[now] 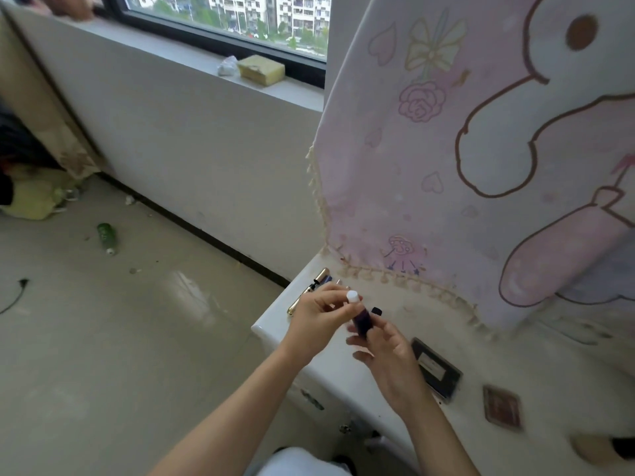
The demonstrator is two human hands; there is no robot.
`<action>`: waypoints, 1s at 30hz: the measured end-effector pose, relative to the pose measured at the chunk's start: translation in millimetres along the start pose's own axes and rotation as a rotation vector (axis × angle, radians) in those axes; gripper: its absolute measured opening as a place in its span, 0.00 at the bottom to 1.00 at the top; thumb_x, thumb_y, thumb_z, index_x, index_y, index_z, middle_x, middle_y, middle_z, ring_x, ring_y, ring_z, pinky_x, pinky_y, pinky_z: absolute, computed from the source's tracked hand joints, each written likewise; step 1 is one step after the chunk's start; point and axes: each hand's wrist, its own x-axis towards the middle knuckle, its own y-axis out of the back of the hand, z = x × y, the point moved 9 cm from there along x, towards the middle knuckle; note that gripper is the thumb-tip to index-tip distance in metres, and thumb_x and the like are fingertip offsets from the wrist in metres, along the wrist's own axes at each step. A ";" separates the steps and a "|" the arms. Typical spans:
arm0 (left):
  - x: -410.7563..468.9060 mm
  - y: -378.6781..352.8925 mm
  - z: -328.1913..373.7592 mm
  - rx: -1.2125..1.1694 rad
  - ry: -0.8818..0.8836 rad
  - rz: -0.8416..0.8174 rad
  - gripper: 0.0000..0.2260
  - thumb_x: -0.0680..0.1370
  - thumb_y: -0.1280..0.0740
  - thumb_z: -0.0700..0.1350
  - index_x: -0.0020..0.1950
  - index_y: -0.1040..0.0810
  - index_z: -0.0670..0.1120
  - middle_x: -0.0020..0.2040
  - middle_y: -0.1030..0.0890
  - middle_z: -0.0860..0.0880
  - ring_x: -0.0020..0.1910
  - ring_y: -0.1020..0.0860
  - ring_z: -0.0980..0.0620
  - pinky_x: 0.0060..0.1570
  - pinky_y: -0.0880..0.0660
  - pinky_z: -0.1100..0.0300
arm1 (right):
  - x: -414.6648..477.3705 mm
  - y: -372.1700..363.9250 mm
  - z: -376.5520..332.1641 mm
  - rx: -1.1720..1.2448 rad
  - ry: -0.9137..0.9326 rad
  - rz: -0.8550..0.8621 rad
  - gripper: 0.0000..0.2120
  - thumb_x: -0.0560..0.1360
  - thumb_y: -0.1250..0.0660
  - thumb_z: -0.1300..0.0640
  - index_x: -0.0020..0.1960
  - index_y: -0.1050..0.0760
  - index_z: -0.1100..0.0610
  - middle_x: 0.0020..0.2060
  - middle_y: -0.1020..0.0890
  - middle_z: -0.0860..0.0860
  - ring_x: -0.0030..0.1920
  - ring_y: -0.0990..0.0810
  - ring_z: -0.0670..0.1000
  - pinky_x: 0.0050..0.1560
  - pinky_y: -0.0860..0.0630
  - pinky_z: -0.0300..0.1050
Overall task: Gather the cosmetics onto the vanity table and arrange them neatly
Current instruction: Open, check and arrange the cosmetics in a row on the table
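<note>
- The left hand (316, 321) pinches the white cap (353, 297) of a small dark bottle (363, 320) with its fingertips.
- The right hand (388, 355) grips the bottle's lower body, so the bottle is held tilted just above the left corner of the vanity table (275, 329).
- Gold tubes (309, 290) lie on that corner, behind the left hand.
- A black compact (436, 369) and a brown square case (502, 408) lie flat to the right, apart from each other.
- A green bottle (107, 237) lies on the floor, well away from the table.

A dark purple bottle (363, 320) with white cap, tilted, above the vanity table (429, 321).
</note>
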 end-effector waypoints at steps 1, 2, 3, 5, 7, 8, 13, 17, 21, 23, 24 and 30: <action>0.4 1.3 -2.6 0.004 0.005 0.007 0.09 0.71 0.30 0.35 0.37 0.18 0.48 0.37 0.23 0.52 0.34 0.28 0.60 0.38 0.30 0.68 | -1.3 2.6 -3.9 -0.089 0.034 0.036 0.10 0.71 0.33 0.63 0.51 0.25 0.54 0.43 0.19 0.53 0.44 0.22 0.51 0.45 0.26 0.41; 0.3 1.5 -4.5 0.005 0.009 0.007 0.08 0.71 0.30 0.35 0.37 0.18 0.48 0.37 0.23 0.52 0.35 0.29 0.58 0.38 0.31 0.68 | -2.3 5.0 -7.5 -0.174 0.062 0.075 0.11 0.70 0.32 0.66 0.49 0.26 0.53 0.43 0.19 0.53 0.45 0.22 0.51 0.45 0.25 0.40; 0.0 1.2 -5.8 0.005 0.011 0.004 0.08 0.71 0.30 0.35 0.37 0.17 0.48 0.37 0.23 0.52 0.36 0.29 0.56 0.38 0.31 0.68 | -2.7 6.7 -10.4 -0.253 0.085 0.104 0.12 0.70 0.31 0.67 0.47 0.26 0.53 0.44 0.19 0.53 0.46 0.22 0.51 0.46 0.24 0.39; -1.0 -0.5 -5.7 0.001 0.011 -0.006 0.07 0.71 0.30 0.34 0.38 0.17 0.46 0.37 0.24 0.51 0.36 0.29 0.55 0.37 0.31 0.69 | -2.8 7.5 -13.9 -0.350 0.105 0.131 0.11 0.70 0.30 0.65 0.46 0.25 0.52 0.44 0.19 0.54 0.47 0.21 0.53 0.47 0.23 0.40; -0.7 -1.0 -4.7 0.002 0.013 -0.020 0.08 0.71 0.30 0.34 0.37 0.17 0.47 0.37 0.23 0.51 0.36 0.28 0.57 0.37 0.31 0.69 | -2.8 6.6 -14.4 -0.370 0.106 0.107 0.10 0.71 0.31 0.64 0.46 0.24 0.50 0.44 0.18 0.52 0.50 0.21 0.53 0.49 0.23 0.41; -0.4 -0.6 -4.9 0.003 0.016 -0.029 0.10 0.71 0.30 0.35 0.35 0.18 0.48 0.37 0.23 0.51 0.36 0.28 0.58 0.37 0.31 0.69 | -3.0 5.2 -13.4 -0.378 0.099 0.076 0.10 0.72 0.32 0.63 0.47 0.23 0.48 0.45 0.17 0.51 0.51 0.20 0.52 0.50 0.23 0.41; 1.9 1.3 -15.0 0.069 0.024 -0.064 0.10 0.71 0.30 0.36 0.36 0.18 0.51 0.37 0.23 0.51 0.39 0.28 0.53 0.38 0.31 0.66 | -0.7 -1.5 -11.9 -0.553 0.127 -0.003 0.12 0.73 0.32 0.60 0.49 0.25 0.43 0.49 0.19 0.49 0.52 0.21 0.48 0.52 0.23 0.40; 2.2 2.1 -25.8 0.196 0.014 -0.077 0.07 0.70 0.28 0.38 0.44 0.17 0.49 0.38 0.24 0.52 0.35 0.30 0.60 0.38 0.32 0.71 | 9.4 -0.7 -9.5 -0.633 0.180 0.066 0.13 0.71 0.30 0.60 0.45 0.26 0.43 0.45 0.19 0.47 0.47 0.21 0.47 0.44 0.25 0.34; 10.8 33.1 -68.7 0.553 0.086 -0.005 0.22 0.71 0.29 0.47 0.64 0.27 0.46 0.53 0.23 0.49 0.50 0.29 0.56 0.52 0.34 0.69 | 30.6 23.4 17.9 -0.638 0.080 0.133 0.09 0.72 0.32 0.62 0.49 0.26 0.51 0.45 0.20 0.50 0.46 0.22 0.46 0.42 0.28 0.33; 10.2 56.3 -99.5 0.783 0.171 0.047 0.22 0.75 0.34 0.52 0.67 0.29 0.47 0.62 0.26 0.49 0.61 0.32 0.50 0.60 0.37 0.60 | 40.3 44.7 31.4 -0.667 0.040 0.234 0.09 0.73 0.33 0.64 0.50 0.28 0.54 0.45 0.21 0.52 0.44 0.23 0.48 0.40 0.30 0.31; 9.0 64.7 -114.4 0.906 0.201 0.044 0.21 0.76 0.37 0.53 0.68 0.30 0.48 0.65 0.28 0.49 0.65 0.35 0.49 0.63 0.39 0.58 | 44.1 53.4 36.7 -0.689 0.030 0.280 0.09 0.73 0.33 0.64 0.50 0.29 0.54 0.44 0.21 0.53 0.43 0.24 0.49 0.39 0.31 0.33; 11.1 73.8 -160.4 1.263 0.167 -0.093 0.18 0.63 0.26 0.45 0.50 0.20 0.39 0.52 0.19 0.41 0.52 0.20 0.39 0.48 0.22 0.49 | 65.2 71.1 44.8 -0.913 0.096 0.510 0.05 0.67 0.29 0.66 0.43 0.22 0.66 0.41 0.23 0.62 0.49 0.25 0.61 0.39 0.41 0.40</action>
